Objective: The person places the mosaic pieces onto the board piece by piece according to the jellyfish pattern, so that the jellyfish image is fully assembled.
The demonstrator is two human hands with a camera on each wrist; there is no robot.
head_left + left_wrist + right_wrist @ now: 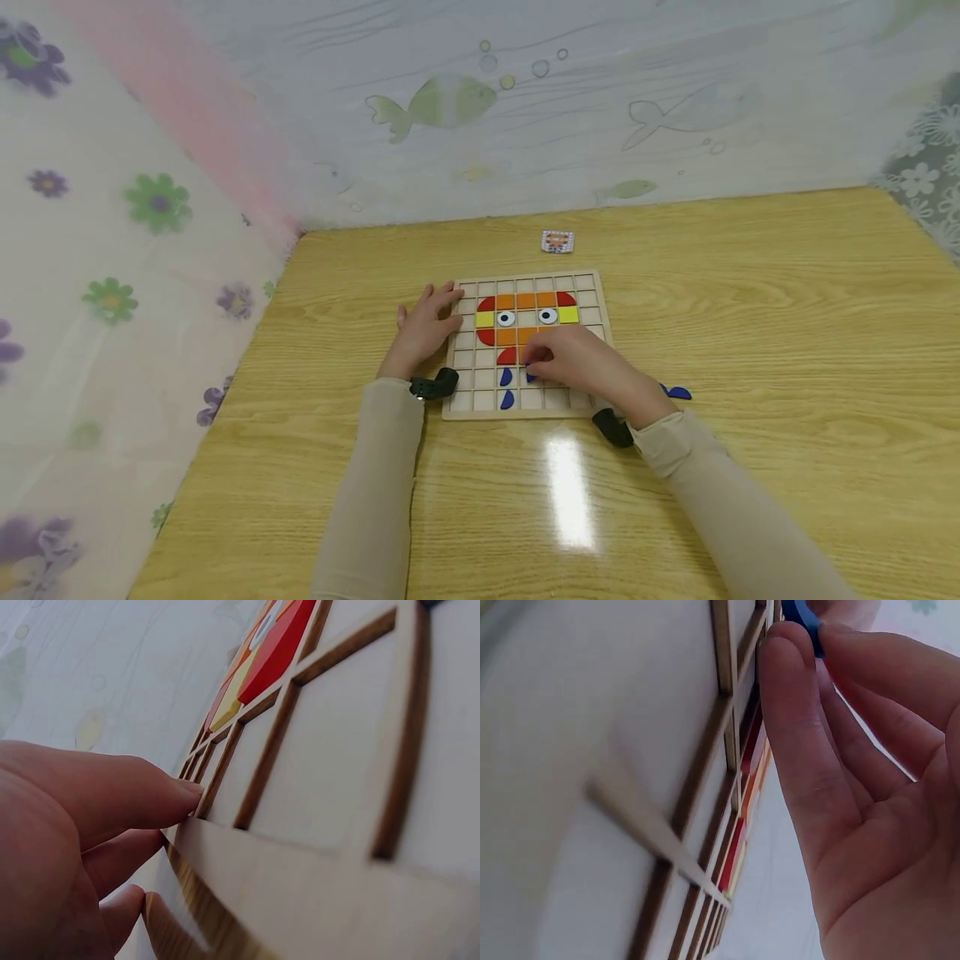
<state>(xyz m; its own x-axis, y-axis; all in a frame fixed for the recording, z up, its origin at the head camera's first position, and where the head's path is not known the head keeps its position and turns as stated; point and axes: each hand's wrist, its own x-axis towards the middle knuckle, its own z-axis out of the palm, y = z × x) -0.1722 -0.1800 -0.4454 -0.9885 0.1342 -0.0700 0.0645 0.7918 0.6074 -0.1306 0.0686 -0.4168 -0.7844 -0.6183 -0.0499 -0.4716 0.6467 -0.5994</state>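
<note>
A wooden grid board (480,416) lies on the table, with red, orange and yellow tiles and two eye tiles (548,316) set in its squares. Below a red quarter-round tile (507,357) sit two blue half-round tiles (507,400), one above the other. My right hand (581,358) is over the board's lower middle, pinching another blue half-round tile (802,616) between thumb and fingertip, right at the grid. My left hand (423,333) rests at the board's left edge, its thumb (161,796) on the rim and the other fingers spread beyond it.
More blue tiles (680,392) lie on the table right of the board, partly hidden by my right wrist. Behind the board is a small picture card (557,242). A wall with fish drawings (450,100) borders the table's far side.
</note>
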